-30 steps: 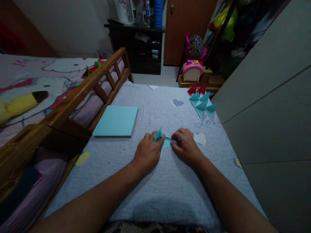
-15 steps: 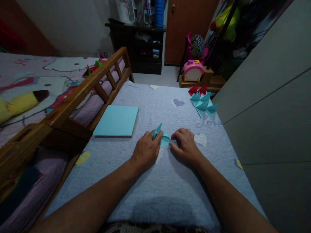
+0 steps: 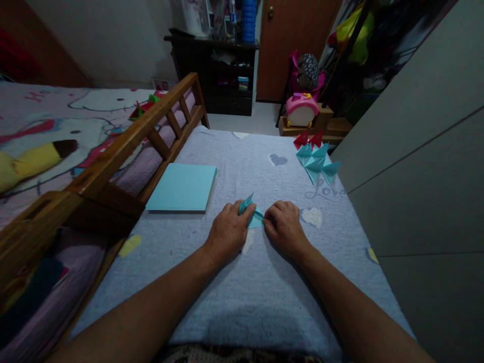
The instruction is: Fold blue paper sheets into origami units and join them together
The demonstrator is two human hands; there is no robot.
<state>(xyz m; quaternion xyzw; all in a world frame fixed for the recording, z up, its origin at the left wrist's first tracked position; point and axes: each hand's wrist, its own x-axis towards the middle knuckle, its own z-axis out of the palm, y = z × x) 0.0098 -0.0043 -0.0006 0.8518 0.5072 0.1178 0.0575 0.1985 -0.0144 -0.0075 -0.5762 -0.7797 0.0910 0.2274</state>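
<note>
A turquoise folded paper [image 3: 256, 219] lies on the pale blue bedcover [image 3: 242, 292] between my hands, one pointed flap standing up at its left. My left hand [image 3: 229, 225] is closed on its left part, with the thumb along the near side. At the paper's right tip, my right hand [image 3: 284, 225] pinches the corner between thumb and forefinger. Parts of the paper under the left fingers are hidden.
A stack of turquoise paper sheets [image 3: 183, 187] lies left of my hands. Several turquoise folded paper pieces [image 3: 316, 162] and red ones [image 3: 301, 139] sit at the far right edge. A wooden bed rail [image 3: 151, 133] runs along the left; a pale cabinet panel [image 3: 423, 166] stands at right.
My right hand has moved slightly left, and its thumb and forefinger have closed on the paper's right tip. The left hand keeps its hold.
</note>
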